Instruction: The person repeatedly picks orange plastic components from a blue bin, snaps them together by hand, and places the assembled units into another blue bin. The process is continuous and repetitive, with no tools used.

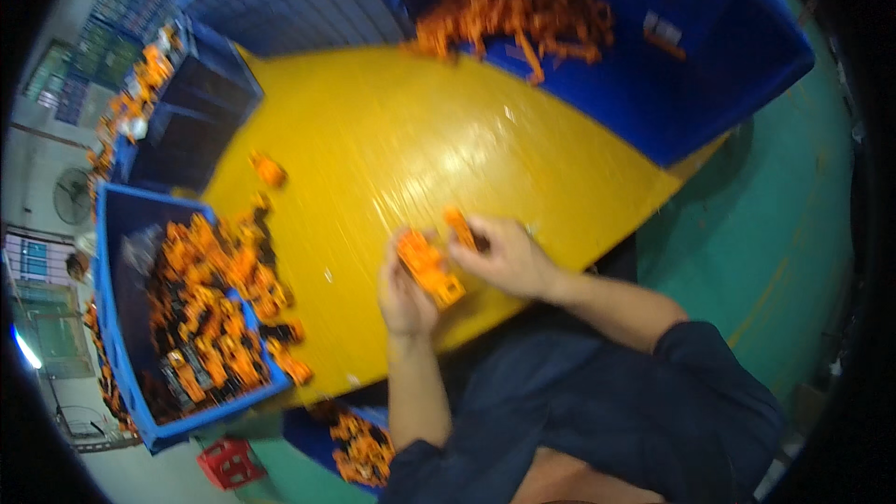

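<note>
Over the near edge of the yellow table (373,131), my left hand (408,303) is closed round an orange toy vehicle body (427,266), which lies slanted across the palm. Close to its right, my right hand (509,257) pinches a smaller orange and black part (459,227) between thumb and fingers. The two pieces are slightly apart. What the small part is exactly cannot be made out.
A blue bin (107,252) full of orange and black pieces stands at the left, some spilled beside it. One orange piece (268,169) lies alone. Orange strips (523,9) heap in a tipped blue bin (728,56) at the back. A red stool (229,463) stands below.
</note>
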The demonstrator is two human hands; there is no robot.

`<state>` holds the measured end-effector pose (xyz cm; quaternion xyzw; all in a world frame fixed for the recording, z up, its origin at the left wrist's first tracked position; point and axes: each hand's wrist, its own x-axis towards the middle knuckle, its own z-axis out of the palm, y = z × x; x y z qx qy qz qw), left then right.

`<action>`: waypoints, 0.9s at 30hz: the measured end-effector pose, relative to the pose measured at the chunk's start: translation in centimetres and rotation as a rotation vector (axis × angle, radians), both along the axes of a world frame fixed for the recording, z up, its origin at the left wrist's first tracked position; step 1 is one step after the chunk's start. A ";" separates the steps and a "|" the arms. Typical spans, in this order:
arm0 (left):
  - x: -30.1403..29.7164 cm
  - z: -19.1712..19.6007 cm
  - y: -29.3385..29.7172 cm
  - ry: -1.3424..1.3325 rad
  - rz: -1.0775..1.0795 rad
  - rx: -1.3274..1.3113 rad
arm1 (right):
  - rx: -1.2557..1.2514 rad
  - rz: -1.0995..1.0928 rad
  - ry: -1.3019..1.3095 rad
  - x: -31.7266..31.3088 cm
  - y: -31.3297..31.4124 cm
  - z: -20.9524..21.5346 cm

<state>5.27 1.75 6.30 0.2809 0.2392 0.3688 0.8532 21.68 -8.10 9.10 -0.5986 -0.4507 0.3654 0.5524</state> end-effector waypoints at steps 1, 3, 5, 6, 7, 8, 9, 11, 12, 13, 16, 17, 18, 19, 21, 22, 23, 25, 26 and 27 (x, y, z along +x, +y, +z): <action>-0.5 0.1 -0.5 0.031 0.020 -0.003 | 0.038 0.031 0.063 -0.1 0.1 0.2; -0.8 0.2 -1.0 0.079 0.024 0.078 | 0.027 0.037 0.188 -0.4 0.6 0.6; -1.1 0.5 -1.5 0.151 0.042 0.031 | -0.109 0.031 0.116 -0.4 0.5 0.9; -1.0 0.7 -1.6 0.129 0.035 0.051 | -0.112 0.052 0.024 -0.4 0.3 1.0; -1.0 0.8 -1.7 0.106 0.047 -0.007 | -0.122 0.078 -0.058 -0.4 0.1 1.1; -1.0 1.0 -1.7 0.068 0.050 -0.053 | -0.107 0.094 -0.133 -0.4 0.1 1.1; -0.9 1.0 -1.8 0.031 0.057 -0.089 | -0.062 0.075 -0.156 -0.6 -0.1 1.1; -0.8 1.1 -1.8 0.059 0.057 -0.078 | 0.070 0.016 -0.216 -1.0 -0.1 1.0; -0.7 1.0 -1.8 0.071 0.060 -0.067 | 0.121 -0.020 -0.243 -1.2 -0.1 0.9; -0.7 0.9 -1.8 0.083 0.063 -0.054 | 0.162 -0.048 -0.276 -1.2 0.1 0.8; -0.7 0.7 -1.9 0.087 0.050 -0.035 | 0.280 -0.052 -0.391 -1.0 0.5 0.5; -0.6 0.6 -1.9 0.157 0.073 -0.043 | 0.304 -0.038 -0.428 -0.8 0.6 0.4; -0.6 0.6 -2.0 0.128 0.065 -0.012 | 0.336 -0.025 -0.503 -0.7 0.6 0.4; -0.6 0.6 -2.3 0.177 0.092 0.000 | 0.354 -0.010 -0.574 -0.6 0.7 0.4; -0.6 0.6 -2.5 0.220 0.118 0.024 | 0.382 0.033 -0.683 -0.5 0.7 0.5; -0.5 0.6 -2.5 0.214 0.115 0.035 | 0.389 0.057 -0.719 -0.6 0.7 0.6; -0.5 0.6 -2.6 0.211 0.117 0.052 | 0.380 0.076 -0.755 -0.7 0.7 0.8; -0.4 0.6 -2.7 0.244 0.129 0.088 | 0.303 0.064 -0.684 -0.9 0.4 1.2; -0.3 0.5 -2.8 0.236 0.134 0.133 | 0.238 0.052 -0.613 -1.0 0.1 1.5; -0.2 0.4 -2.9 0.266 0.152 0.148 | 0.161 0.059 -0.543 -1.1 0.0 1.7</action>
